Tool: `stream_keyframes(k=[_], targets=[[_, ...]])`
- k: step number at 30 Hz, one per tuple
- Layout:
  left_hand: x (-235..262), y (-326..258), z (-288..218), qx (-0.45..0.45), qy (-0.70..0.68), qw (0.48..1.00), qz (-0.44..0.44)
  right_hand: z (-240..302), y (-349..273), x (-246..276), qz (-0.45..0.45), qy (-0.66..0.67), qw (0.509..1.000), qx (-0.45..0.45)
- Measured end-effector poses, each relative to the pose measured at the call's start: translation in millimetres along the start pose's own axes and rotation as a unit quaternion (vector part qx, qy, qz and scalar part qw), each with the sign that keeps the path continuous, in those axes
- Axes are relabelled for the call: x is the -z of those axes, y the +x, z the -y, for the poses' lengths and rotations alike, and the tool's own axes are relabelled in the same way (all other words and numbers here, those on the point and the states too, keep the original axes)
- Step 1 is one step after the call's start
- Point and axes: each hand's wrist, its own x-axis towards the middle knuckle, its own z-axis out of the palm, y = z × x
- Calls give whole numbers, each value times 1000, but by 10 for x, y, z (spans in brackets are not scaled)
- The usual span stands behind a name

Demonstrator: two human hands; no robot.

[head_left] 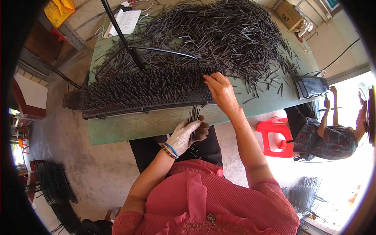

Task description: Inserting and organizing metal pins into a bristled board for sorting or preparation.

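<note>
My left hand (188,133), in a pale work glove with brown fingertips, is closed round a small bundle of thin black strips (194,112) in front of the table edge. Bare and pinched, my right hand (221,89) is at the right end of a long perforated black rack (176,97). Its fingertips are among the strips there; whatever they pinch is too small to make out. Many upright black strips (133,88) stand densely in the rack's holes, and a row of holes shows along its near side.
Behind the rack, a large heap of loose black strips (235,35) covers much of the green table (113,131). A black metal rod (123,35) rises above the rack. At right are a red stool (274,135), another person (327,137) and a second rack (313,86).
</note>
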Motion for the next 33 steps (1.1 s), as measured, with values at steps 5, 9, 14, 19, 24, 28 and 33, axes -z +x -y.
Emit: stream_keyframes(k=[5,9,14,19,24,28,33], targets=[[-97,-27,-80,-5,4,1000,-25,63,39,6,-18,-50,999,-4],[-19,-59,-89,-19,13,1000,-2,293,-60,95,-40,95,988,-117],[-22,-26,-50,-56,30,998,-7,529,-337,134,200,275,897,-284],[-115,-19,-47,-54,32,997,-48,455,-484,98,169,397,821,-374],[-73,-6,-75,-32,29,997,-62,293,-393,232,28,418,833,-361],[-163,66,-112,-43,33,998,-29,43,-186,310,-73,380,873,-296],[-121,274,-100,-10,-11,997,-73,-147,-70,206,-102,220,937,-252]])
